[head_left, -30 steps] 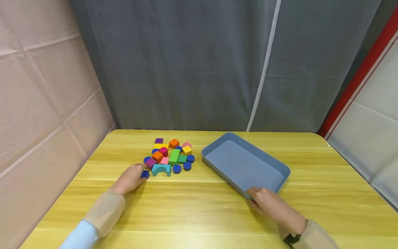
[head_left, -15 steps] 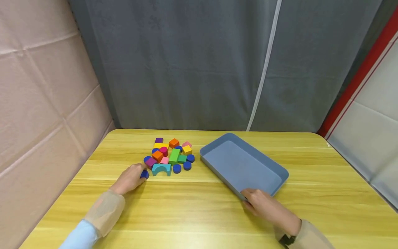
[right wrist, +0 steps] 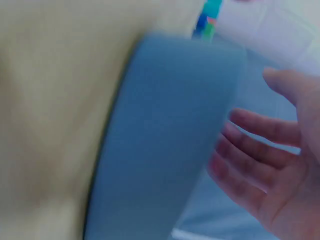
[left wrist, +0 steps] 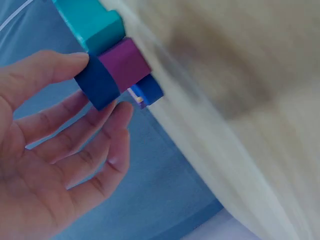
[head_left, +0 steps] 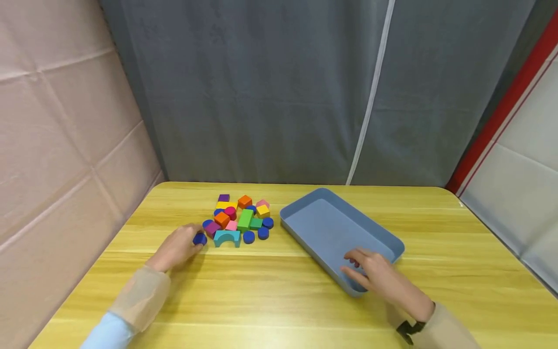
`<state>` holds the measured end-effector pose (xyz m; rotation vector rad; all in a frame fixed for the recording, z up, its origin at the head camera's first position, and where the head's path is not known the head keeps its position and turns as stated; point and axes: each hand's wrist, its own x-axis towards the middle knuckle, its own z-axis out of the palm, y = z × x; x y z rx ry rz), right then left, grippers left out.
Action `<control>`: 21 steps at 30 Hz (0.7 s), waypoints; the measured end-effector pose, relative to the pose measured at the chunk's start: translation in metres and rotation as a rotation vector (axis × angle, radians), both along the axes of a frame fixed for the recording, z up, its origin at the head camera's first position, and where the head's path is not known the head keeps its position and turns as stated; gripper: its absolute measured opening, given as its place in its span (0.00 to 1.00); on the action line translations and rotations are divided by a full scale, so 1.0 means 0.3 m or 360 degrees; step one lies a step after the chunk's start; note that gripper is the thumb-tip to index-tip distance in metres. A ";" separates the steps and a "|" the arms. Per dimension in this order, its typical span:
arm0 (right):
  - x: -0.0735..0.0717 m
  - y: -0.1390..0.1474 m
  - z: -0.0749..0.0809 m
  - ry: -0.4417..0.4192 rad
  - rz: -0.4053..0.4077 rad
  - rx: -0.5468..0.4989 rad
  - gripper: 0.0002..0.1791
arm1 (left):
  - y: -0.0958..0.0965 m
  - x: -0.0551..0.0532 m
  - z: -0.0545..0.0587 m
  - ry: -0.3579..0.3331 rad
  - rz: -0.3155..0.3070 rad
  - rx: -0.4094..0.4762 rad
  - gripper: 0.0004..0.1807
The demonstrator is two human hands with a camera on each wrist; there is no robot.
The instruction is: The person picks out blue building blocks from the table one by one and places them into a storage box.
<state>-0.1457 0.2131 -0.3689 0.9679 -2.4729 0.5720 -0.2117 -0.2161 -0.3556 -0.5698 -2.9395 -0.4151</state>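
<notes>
My left hand [head_left: 173, 248] pinches a dark blue block [left wrist: 97, 82] between thumb and fingertips at the near left edge of the block group. Close beside that block are a purple block [head_left: 212, 229] and a turquoise arch block [head_left: 227, 237]. On the right, my right hand [head_left: 385, 280] hovers over the near corner of a blue-grey rectangular tray [head_left: 333, 225], thumb and fingers spread apart and holding nothing. In the right wrist view, the fingers [right wrist: 265, 127] reach behind the tray's blurred outer wall [right wrist: 165, 135].
Several coloured blocks lie grouped left of the tray, among them a light green block [head_left: 245, 220], an orange cube [head_left: 245, 201], a red cylinder [head_left: 230, 212] and blue discs [head_left: 249, 237]. A grey curtain [head_left: 261, 97] hangs behind the wooden table [head_left: 244, 300].
My right hand has let go of the tray's near rim and lifted over its corner. The tray had shifted slightly left. My left hand has drawn the blue block slightly left, away from the arch block.
</notes>
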 end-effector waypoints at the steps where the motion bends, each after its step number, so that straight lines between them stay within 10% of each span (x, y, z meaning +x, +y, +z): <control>1: -0.008 0.015 0.010 0.0043 -0.0059 -0.0005 0.07 | 0.001 -0.001 0.005 0.0007 -0.0006 0.0008 0.15; 11: -0.100 0.191 0.015 0.0101 -0.0686 0.0014 0.21 | 0.051 -0.009 0.031 0.0060 -0.0152 0.0138 0.17; 21: -0.152 0.233 -0.042 -0.0225 -0.0840 0.0132 0.25 | 0.163 -0.031 0.057 0.0099 -0.0302 0.0225 0.18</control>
